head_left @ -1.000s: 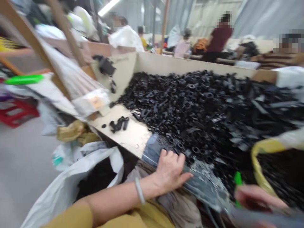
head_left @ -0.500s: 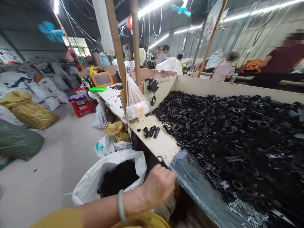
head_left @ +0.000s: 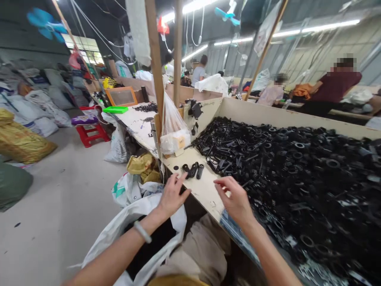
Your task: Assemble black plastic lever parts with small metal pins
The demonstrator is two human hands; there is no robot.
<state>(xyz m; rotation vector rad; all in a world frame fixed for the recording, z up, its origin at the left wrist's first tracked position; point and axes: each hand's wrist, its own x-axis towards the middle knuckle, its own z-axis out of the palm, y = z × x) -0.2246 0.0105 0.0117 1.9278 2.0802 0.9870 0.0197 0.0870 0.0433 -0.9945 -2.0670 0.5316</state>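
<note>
My left hand point(head_left: 173, 195), a pale bangle on its wrist, reaches over the bench edge with its fingers apart and holds nothing. Its fingertips are beside several black parts point(head_left: 193, 171) lying on the pale board point(head_left: 205, 190). To the right, my right hand point(head_left: 235, 194) hovers over the board, thumb and fingers slightly apart, with nothing visible between them. A big heap of black parts point(head_left: 285, 159) fills the walled bench right of that hand. Below my left forearm stands an open white sack point(head_left: 104, 242) with dark contents.
A wooden post point(head_left: 157, 71) with a hanging plastic bag point(head_left: 174, 127) rises at the board's far end. A red stool point(head_left: 92, 133) and full sacks point(head_left: 26, 135) stand on the floor at left. Several people work in the background.
My left hand has moved forward and left from the bench's near edge, its fingers now spread. My right hand has come into view over the board. The view has shifted slightly.
</note>
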